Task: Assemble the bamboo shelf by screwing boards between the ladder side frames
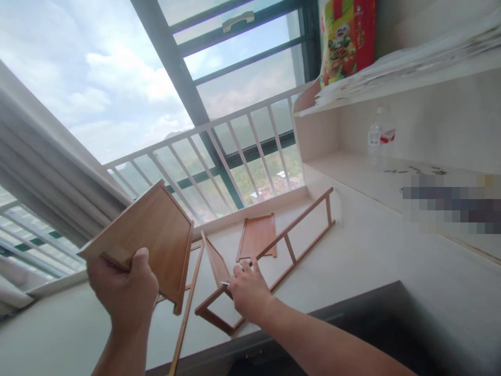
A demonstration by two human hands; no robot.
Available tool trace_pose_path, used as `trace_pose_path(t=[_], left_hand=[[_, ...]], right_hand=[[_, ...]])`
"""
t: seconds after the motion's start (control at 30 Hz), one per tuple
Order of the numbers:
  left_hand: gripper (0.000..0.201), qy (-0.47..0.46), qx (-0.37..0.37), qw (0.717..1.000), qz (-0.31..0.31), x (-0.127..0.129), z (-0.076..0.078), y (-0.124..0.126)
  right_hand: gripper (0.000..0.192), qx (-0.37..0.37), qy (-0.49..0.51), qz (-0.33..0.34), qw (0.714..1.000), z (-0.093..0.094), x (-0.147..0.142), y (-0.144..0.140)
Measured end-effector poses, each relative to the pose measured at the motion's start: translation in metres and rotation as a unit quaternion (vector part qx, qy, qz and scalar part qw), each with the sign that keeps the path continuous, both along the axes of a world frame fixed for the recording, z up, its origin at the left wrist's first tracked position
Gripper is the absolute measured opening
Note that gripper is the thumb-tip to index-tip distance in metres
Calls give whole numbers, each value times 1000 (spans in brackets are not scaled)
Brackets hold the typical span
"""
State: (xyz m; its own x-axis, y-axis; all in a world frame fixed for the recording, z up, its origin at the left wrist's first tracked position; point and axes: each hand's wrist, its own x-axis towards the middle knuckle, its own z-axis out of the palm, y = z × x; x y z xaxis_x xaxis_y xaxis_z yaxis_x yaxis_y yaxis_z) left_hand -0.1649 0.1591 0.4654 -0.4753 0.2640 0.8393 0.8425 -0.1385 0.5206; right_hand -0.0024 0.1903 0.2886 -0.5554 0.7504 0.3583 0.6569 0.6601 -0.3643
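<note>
1. The left hand (123,287) holds a wooden panel (162,232) tilted above the bench (332,266); its grip is clamped on the panel's edge, thumb across the face.
2. The right hand (252,292) has its grip closed over a rail of the ladder-shaped frame (290,249), which slants above the bench.
3. A thin pale rod (224,283) pokes out beside the right fingers; whether they pinch it cannot be told.
4. Beyond the frame, a smaller panel (257,235) lies on the bench near the railing (250,110).
</note>
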Motion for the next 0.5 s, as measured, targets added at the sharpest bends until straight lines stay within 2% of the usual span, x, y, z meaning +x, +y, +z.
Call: trace_pose_path(t=[0.1, 0.2, 0.27, 0.33, 0.43, 0.5], left_hand=[[38, 59, -31, 992, -104, 38, 12, 56], [24, 97, -121, 980, -123, 79, 5, 112], [25, 127, -156, 970, -136, 104, -9, 142], [30, 141, -192, 958, -160, 124, -26, 165], [26, 120, -227, 950, -175, 143, -55, 184], [23, 105, -241, 947, -186, 149, -75, 190]], right_hand=[[32, -32, -12, -13, 999, 10, -14, -8], [33, -45, -17, 7, 999, 16, -24, -18], [34, -1, 8, 37, 999, 13, -22, -25], [34, 66, 57, 55, 995, 1, -8, -32], [28, 127, 128, 29, 983, -29, 35, -38], [19, 127, 200, -5, 972, -47, 72, -39]])
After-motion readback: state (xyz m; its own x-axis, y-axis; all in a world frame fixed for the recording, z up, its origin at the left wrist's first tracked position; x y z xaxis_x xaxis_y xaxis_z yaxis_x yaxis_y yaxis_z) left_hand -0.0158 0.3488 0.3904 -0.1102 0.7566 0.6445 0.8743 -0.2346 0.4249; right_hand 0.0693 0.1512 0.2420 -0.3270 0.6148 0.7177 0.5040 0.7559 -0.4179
